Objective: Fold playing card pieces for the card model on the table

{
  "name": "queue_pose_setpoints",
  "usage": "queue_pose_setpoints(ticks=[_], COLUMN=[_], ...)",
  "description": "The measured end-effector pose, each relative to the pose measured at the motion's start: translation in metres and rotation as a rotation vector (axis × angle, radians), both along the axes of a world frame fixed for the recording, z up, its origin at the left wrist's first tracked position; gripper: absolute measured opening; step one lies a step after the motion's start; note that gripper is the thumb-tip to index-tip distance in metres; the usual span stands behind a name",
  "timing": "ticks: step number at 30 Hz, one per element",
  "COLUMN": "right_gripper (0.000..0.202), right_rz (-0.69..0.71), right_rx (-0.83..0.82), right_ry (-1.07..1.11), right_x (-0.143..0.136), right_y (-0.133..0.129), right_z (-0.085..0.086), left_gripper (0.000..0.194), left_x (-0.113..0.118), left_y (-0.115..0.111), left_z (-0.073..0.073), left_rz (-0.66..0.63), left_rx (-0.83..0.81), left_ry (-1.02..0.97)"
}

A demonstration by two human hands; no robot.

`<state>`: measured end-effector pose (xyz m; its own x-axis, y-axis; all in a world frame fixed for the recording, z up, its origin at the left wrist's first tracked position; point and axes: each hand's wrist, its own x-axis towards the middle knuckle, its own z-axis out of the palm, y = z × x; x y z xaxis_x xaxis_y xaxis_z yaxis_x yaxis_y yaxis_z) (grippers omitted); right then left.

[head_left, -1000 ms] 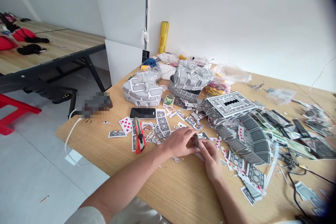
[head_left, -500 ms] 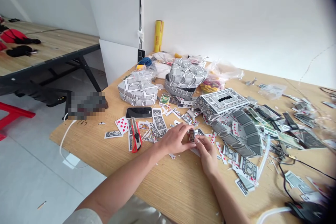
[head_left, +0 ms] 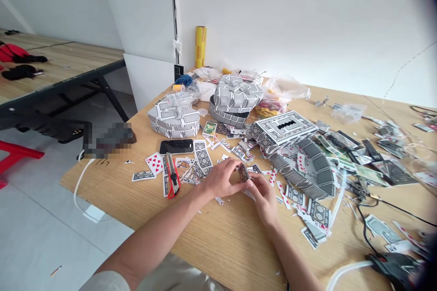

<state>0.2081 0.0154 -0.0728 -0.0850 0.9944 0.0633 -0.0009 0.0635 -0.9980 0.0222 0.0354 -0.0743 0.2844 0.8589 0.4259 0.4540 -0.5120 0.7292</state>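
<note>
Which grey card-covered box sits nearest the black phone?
The leftmost grey card-covered box, just behind the black phone; the middle box and right box sit farther off.

Worktop point(head_left: 218, 241): two hands point(head_left: 220, 179), one patterned piece point(head_left: 243, 173), one phone point(head_left: 176, 146), one cutter point(head_left: 173, 176); far edge: one yellow roll point(head_left: 200, 47); cards point(head_left: 154, 163) uncountable.

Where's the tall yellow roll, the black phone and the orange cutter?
Tall yellow roll point(head_left: 200, 47): head view, middle of its side.
Flat black phone point(head_left: 176, 146): head view, screen.
Orange-edged craft cutter point(head_left: 174, 177): head view, dark slider.

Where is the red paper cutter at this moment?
In the head view, the cutter lies on the table's left part, just below the black phone, left of the left hand.
</note>
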Motion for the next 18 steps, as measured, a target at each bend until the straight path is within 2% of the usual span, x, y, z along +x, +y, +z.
queue_pose_setpoints(ticks=[11, 18], right_gripper=[0.039, 0.044], right_rz=[-0.003, -0.043], right_rx=[-0.048, -0.051], right_ry=[0.080, 0.065], right_x=[-0.0001, 0.0027], right_y=[0.0001, 0.0013], right_z=[-0.0023, -0.0040], left_gripper=[0.060, 0.063], left_x=[-0.0010, -0.0001], left_y=[0.0002, 0.0013], left_z=[-0.0003, -0.0020], left_rz=[-0.019, -0.025], left_rx=[0.036, 0.059], left_ry=[0.016, 0.005])
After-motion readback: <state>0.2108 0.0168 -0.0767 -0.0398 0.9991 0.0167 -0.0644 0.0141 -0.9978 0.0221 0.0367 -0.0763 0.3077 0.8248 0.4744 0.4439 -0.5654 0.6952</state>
